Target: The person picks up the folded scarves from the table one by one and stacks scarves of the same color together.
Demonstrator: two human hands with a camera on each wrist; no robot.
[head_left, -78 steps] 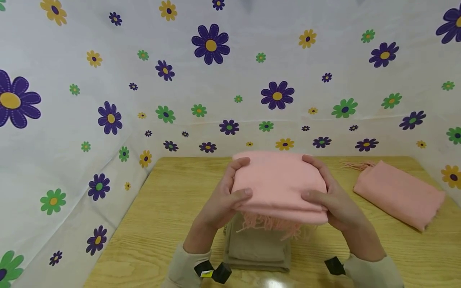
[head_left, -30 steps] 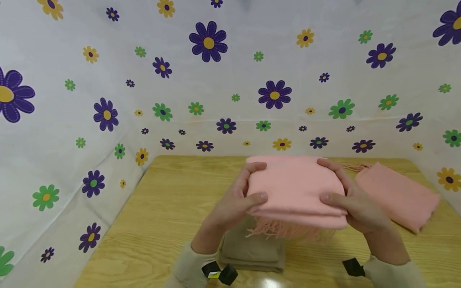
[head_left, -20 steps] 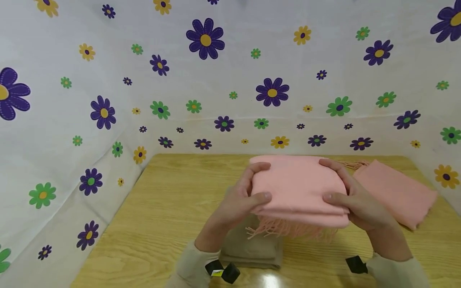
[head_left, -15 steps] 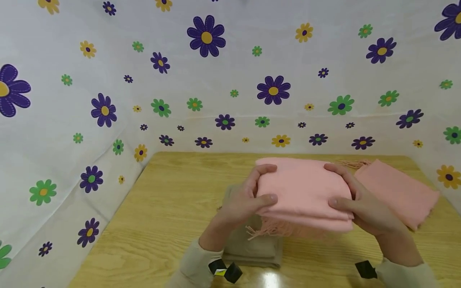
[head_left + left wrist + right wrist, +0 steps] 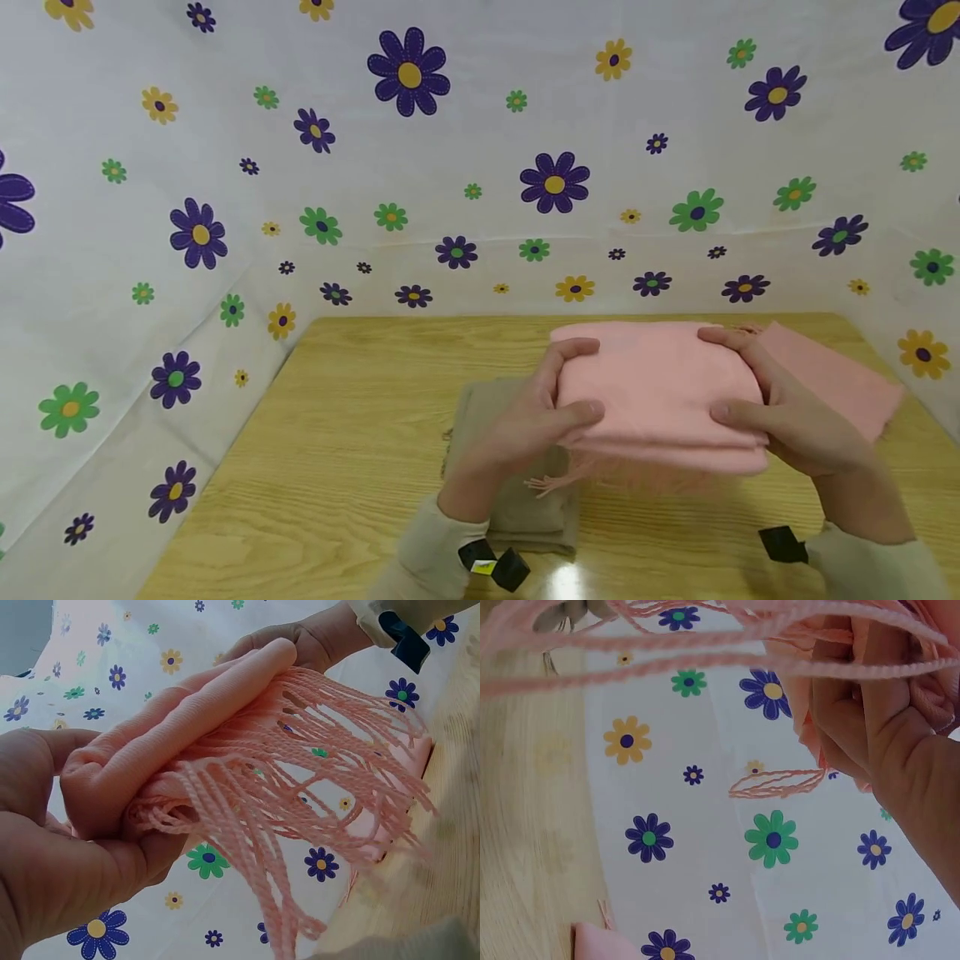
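While a folded olive-grey cloth (image 5: 534, 507) and flat pink cloth (image 5: 832, 368) sit kinda blocked behind them, left hand (image 5: 536, 417) and right hand (image 5: 798, 417) pinch a fringed, folded pink fabric bundle (image 5: 656, 383).

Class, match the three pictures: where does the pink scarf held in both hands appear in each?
Head: right of centre, the scarf between left hand and right hand.
Left wrist: upper left to centre, fringe fanning rightward.
Right wrist: upper right, fringe strands crossing the top.
Shared landmark: the flowered sheet behind.
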